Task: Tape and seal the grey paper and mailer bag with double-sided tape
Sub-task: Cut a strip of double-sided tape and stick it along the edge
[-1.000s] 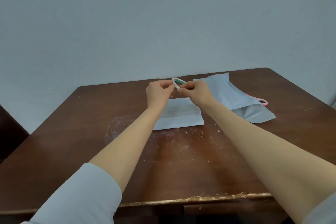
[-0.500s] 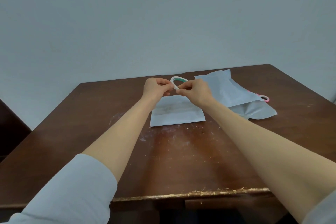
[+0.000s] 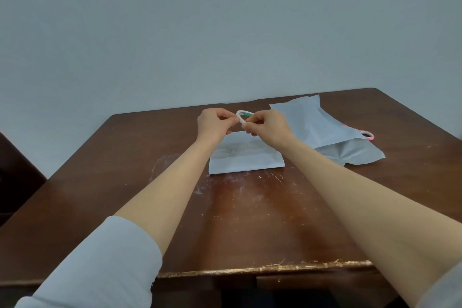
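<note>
Ring, pink, lies against heaped grey sheets

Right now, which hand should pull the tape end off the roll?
Probably the left hand: its fingers pinch the rim of the roll, while the right hand grips it from the other side, above the paper.

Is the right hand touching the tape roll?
Touching. The head view shows the right hand pinching the tape roll by its rim.
</note>
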### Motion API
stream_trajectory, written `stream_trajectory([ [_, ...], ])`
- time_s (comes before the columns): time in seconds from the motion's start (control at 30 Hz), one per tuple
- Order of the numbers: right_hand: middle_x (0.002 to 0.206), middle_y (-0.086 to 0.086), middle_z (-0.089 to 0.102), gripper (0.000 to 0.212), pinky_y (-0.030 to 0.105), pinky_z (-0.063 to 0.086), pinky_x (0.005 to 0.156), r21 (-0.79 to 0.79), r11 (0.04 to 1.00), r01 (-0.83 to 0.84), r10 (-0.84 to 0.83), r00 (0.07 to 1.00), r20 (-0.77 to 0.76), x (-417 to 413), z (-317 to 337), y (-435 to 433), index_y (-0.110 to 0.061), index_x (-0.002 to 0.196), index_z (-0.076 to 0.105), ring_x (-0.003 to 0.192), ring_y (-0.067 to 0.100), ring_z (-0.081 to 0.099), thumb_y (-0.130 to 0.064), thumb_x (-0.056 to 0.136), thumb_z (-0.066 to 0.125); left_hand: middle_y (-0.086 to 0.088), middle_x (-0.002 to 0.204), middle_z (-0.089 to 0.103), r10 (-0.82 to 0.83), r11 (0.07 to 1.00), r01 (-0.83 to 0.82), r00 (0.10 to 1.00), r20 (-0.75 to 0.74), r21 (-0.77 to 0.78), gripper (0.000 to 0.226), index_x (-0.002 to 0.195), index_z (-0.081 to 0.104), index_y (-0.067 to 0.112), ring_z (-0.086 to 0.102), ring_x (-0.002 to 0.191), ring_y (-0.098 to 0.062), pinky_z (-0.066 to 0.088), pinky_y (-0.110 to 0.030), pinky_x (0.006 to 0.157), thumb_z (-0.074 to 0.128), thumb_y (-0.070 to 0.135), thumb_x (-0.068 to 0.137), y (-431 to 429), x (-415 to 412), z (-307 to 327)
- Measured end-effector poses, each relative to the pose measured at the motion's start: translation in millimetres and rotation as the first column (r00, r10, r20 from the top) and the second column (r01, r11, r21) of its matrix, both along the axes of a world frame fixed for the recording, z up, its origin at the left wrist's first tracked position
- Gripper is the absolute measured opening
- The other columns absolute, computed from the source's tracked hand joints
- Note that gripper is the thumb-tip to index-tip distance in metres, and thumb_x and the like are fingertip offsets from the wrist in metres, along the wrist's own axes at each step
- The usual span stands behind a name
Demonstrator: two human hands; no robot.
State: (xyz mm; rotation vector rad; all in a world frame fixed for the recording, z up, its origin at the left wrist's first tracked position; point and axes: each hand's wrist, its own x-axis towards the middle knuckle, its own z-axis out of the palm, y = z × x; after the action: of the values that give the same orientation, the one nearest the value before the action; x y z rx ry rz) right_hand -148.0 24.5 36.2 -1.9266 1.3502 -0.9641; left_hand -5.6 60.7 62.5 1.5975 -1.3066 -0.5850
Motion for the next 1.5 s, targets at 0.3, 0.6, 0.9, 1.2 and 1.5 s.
stream_trajectory([
  [0.3,0.076,-0.004,0.072,0.022,0.025,0.039,0.057,-0.014,0.999,-0.045,0.044,0.998,-0.034,-4,11,-1,-0.016,0.082,0.073,0.06,0.008,0.048,-0.028,0.09,0.057,-0.006,0.089,0.067,-0.049,0.997,0.059,0.984,-0.169,0.056,0.008,0.085,0.066,0.012,0.066,0.075,-0.01,0.052,-0.015,0.054,0.061,0.011,0.091,-4,4,-7],
  [0.6,0.062,-0.009,0.064,0.033,0.027,0.041,0.059,-0.018,0.994,-0.109,0.104,0.979,-0.172,-5,21,-2,-0.022,0.064,0.066,0.06,0.01,0.052,-0.037,0.091,0.055,-0.008,0.088,0.071,-0.058,0.996,0.078,0.926,-0.374,0.038,0.009,0.095,0.063,0.003,0.073,0.079,-0.017,0.06,-0.026,0.069,0.054,0.007,0.094,-10,2,-2],
  [0.9,0.058,0.0,0.045,0.034,0.032,0.031,0.059,-0.011,0.999,-0.039,0.036,0.979,-0.201,-9,25,-3,-0.01,0.064,0.066,0.06,0.016,0.038,-0.036,0.084,0.058,-0.007,0.086,0.064,-0.019,0.991,0.048,0.974,-0.225,0.123,0.007,0.095,0.065,0.008,0.062,0.064,-0.009,0.047,-0.014,0.045,0.061,0.013,0.092,-8,18,-8],
  [1.2,0.082,0.002,0.07,0.02,0.026,0.042,0.061,-0.063,0.997,0.037,-0.061,0.898,-0.436,-5,28,2,-0.023,0.087,0.077,0.08,0.023,0.06,-0.037,0.081,0.063,-0.006,0.069,0.055,0.055,0.957,-0.035,0.996,-0.063,0.288,0.011,0.094,0.067,0.008,0.047,0.056,-0.015,0.042,-0.023,0.05,0.064,0.017,0.089,-2,37,-17],
  [1.5,0.086,0.003,0.071,0.023,0.025,0.041,0.06,-0.114,0.991,0.071,-0.12,0.848,-0.516,-10,32,6,-0.021,0.089,0.077,0.084,0.025,0.063,-0.03,0.08,0.059,-0.009,0.07,0.061,0.146,0.935,-0.114,0.987,-0.072,0.336,0.016,0.097,0.069,0.001,0.048,0.05,-0.014,0.038,-0.021,0.042,0.061,0.007,0.085,0,39,-17],
])
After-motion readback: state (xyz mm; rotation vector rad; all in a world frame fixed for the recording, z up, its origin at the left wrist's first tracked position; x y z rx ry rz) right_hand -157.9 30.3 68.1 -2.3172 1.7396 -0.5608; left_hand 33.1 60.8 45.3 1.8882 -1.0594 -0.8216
